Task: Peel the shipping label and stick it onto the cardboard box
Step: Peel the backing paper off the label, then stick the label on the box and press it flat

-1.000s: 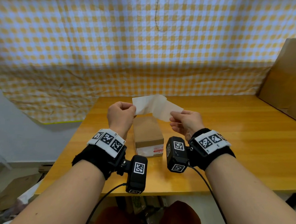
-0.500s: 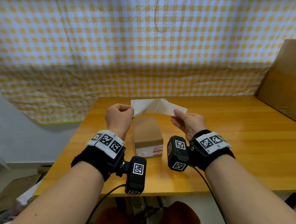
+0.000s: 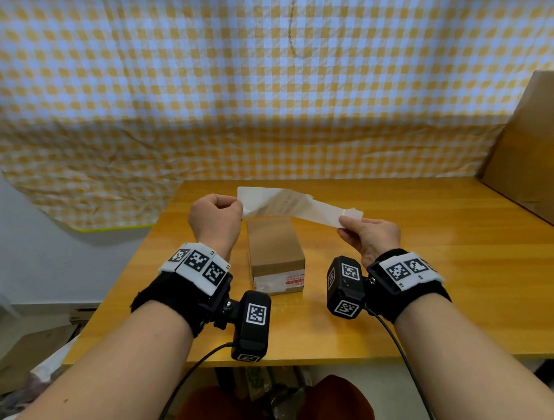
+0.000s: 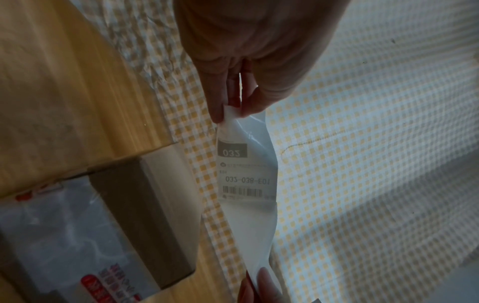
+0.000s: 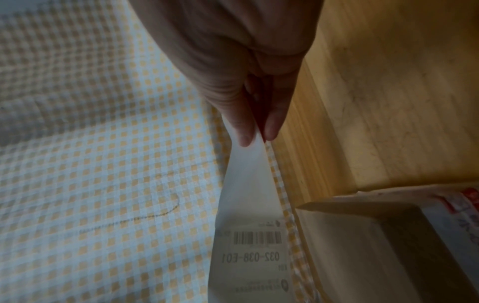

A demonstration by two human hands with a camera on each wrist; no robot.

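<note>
A white shipping label point(image 3: 288, 205) is stretched in the air between both hands, above the small brown cardboard box point(image 3: 275, 253) on the wooden table point(image 3: 426, 282). My left hand point(image 3: 216, 218) pinches the label's left end point(image 4: 230, 114), and my right hand point(image 3: 369, 235) pinches the strip at its right end point(image 5: 255, 141). Printed digits and a barcode show through the paper point(image 4: 246, 180) in both wrist views point(image 5: 251, 250). The box point(image 4: 103, 225) carries an older red-and-white sticker on its near face and lies below the label point(image 5: 388, 246).
A large cardboard box point(image 3: 538, 153) stands at the table's back right. A yellow-and-white checked cloth point(image 3: 211, 94) hangs behind the table. Bare wood stretches to the right of the small box. Clutter lies on the floor at the lower left.
My hands have pulled apart: the right hand moved right and the left slightly left. The white paper between them is now drawn out longer and flatter above the box.
</note>
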